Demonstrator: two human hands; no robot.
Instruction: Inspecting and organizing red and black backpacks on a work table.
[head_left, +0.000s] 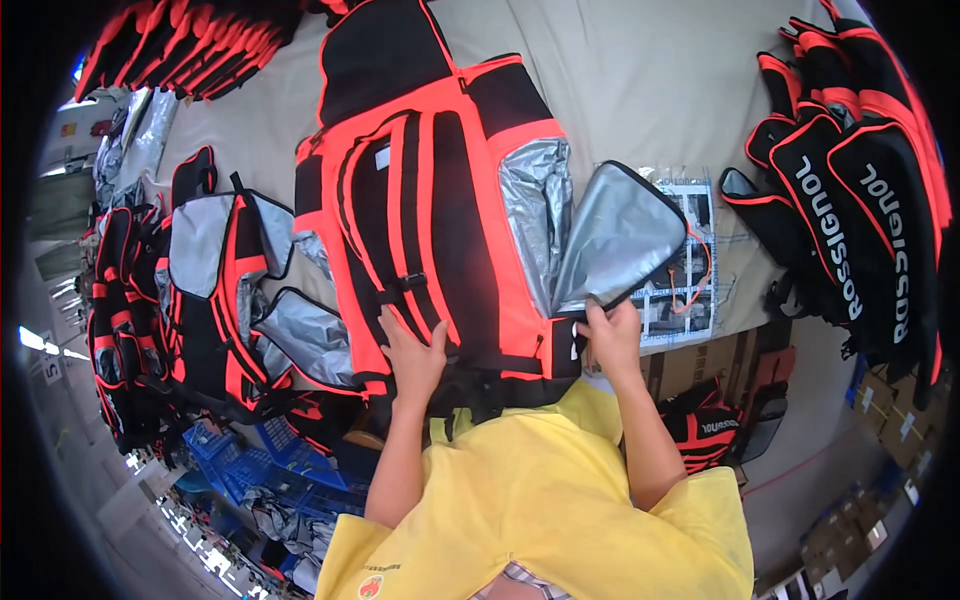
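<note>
Head view: the person's left hand [417, 362] lies palm down, fingers spread, on the near part of a black and orange-red backpack [465, 235], just below its strap buckle [405, 284]. The right hand [613, 335], well apart from it, is closed, thumb uppermost, on the lower edge of a silver flap [622, 232] at the backpack's near right corner; its other fingertips are hidden, so how they sit cannot be told. Both forearms reach up from a yellow shirt [560, 480], the right one slanting inward.

The backpack lies across the middle of a cloth-covered table [640, 60], its bottom at the near edge and its top panel cut off by the upper frame. Under the flap, toward the table's near right corner, a printed clear plastic sheet [690, 300] is partly covered. A second backpack [205, 245] lies by the left edge, its overlapping parts hard to separate.

Black bags [815, 200] pile up at the right edge, and a stack of orange-red and black pieces [180, 50] at the far left corner runs into the dark rim. Below the left edge, blue crates [260, 455] hold contents too jumbled to make out.
</note>
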